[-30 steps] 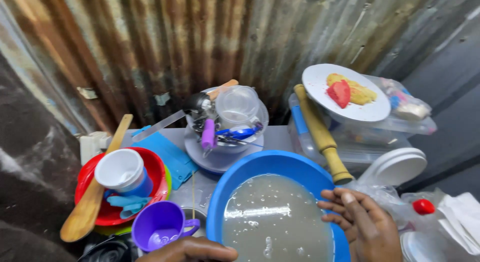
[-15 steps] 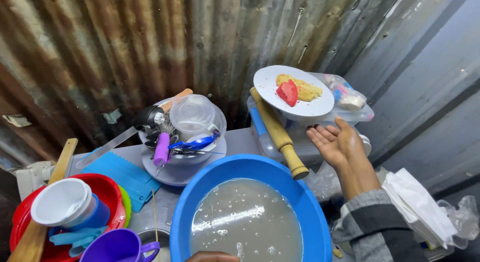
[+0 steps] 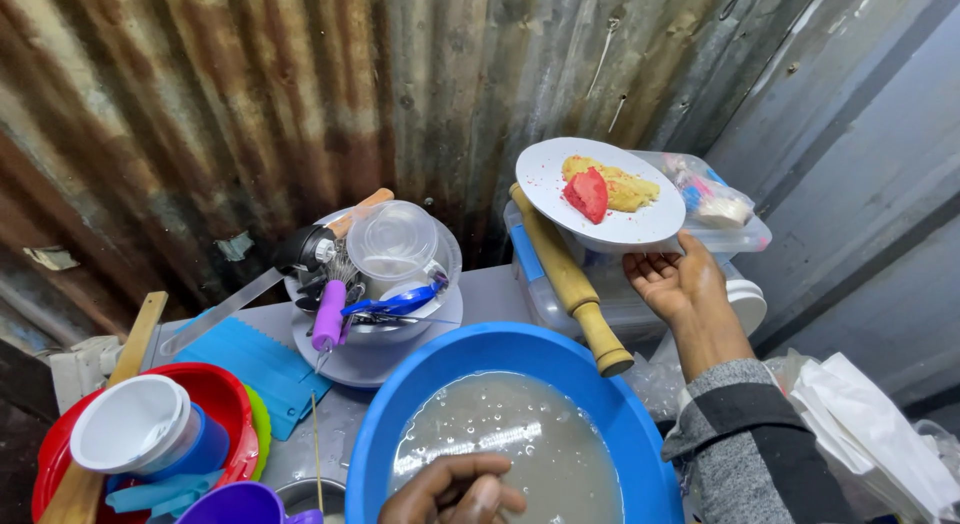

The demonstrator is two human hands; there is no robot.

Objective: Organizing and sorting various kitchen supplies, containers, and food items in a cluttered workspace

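Resting on clear plastic containers (image 3: 640, 284) in the upper right of the frame, the white plate (image 3: 600, 192) carries a yellow food piece (image 3: 620, 187) and a red slice (image 3: 587, 195). The right hand (image 3: 678, 281) sits just beneath its near rim, palm up, fingers spread and touching the underside. A wooden rolling pin (image 3: 570, 279) slants just left of that hand. Lower centre, the left hand (image 3: 455, 490), fingers curled loosely, lies at the near edge of the blue basin (image 3: 640, 434) of cloudy water, well apart from the plate.
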